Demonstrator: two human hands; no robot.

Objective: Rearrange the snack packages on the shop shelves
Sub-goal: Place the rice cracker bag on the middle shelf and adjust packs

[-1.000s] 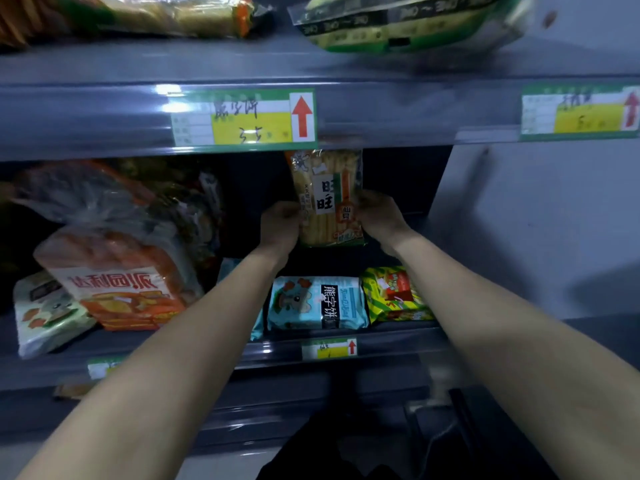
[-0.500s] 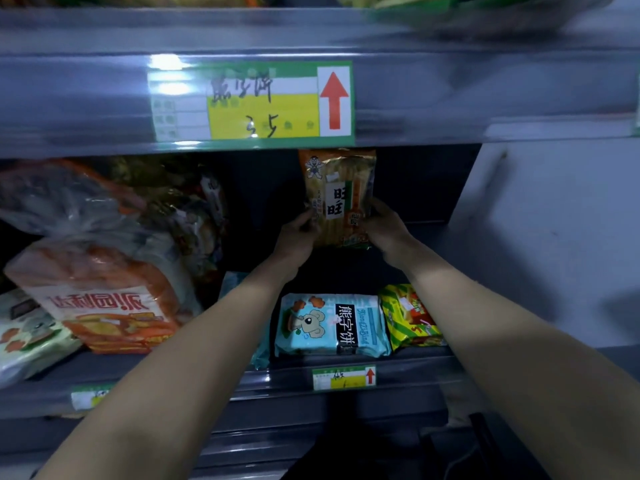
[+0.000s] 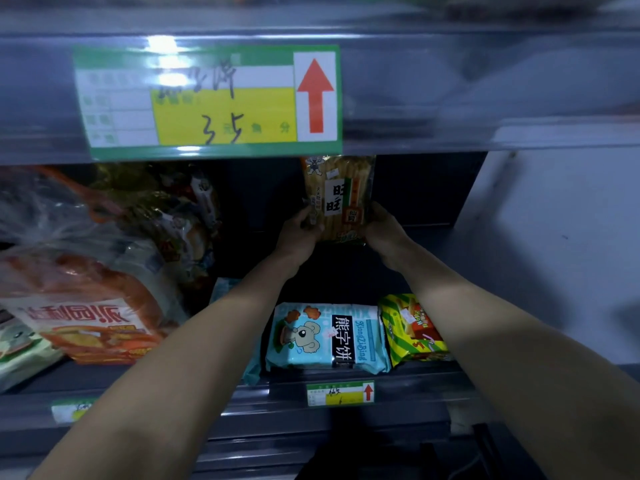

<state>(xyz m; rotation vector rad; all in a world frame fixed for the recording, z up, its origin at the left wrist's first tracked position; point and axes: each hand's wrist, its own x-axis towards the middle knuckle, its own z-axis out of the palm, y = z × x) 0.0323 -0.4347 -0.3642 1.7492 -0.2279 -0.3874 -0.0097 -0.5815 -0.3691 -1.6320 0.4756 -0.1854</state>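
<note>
Two hands on one pack: our left hand [image 3: 299, 233] and right hand [image 3: 382, 226] pinch the lower corners of the rice cracker pack [image 3: 337, 199], printed 旺旺, held upright just under the price tag [image 3: 207, 102]. That tag reads "3 5" handwritten on yellow, with a red up arrow. Below the pack we see a blue 熊字饼 pack [image 3: 325, 336], "XiongZiBing" on its side, with a yellow-green striped pack [image 3: 410, 327] touching its right edge. Far left of it lies an orange bag [image 3: 90, 323]; its print is inverted.
</note>
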